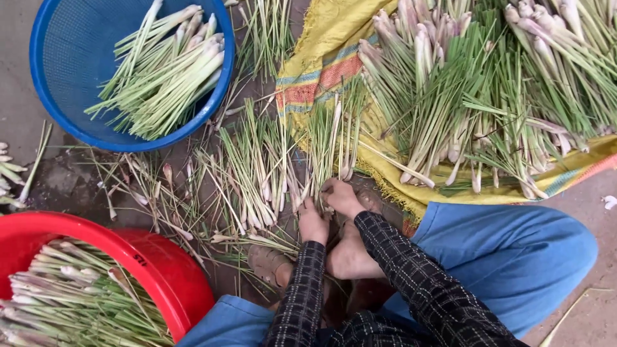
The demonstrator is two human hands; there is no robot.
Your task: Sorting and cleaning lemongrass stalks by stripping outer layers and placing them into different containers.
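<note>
Lemongrass stalks (321, 151) spread on the floor are pinched at their base ends by the left hand (312, 222) and right hand (340, 196), both grips clenched, between a blue basket (58, 96) and a yellow sack (321, 45)

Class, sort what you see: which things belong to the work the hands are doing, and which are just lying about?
In hand:
left hand
right hand
lemongrass stalks on the ground
heap on yellow sack
blue basket
red basin

Lying about:
dry trimmings
white scrap
</note>
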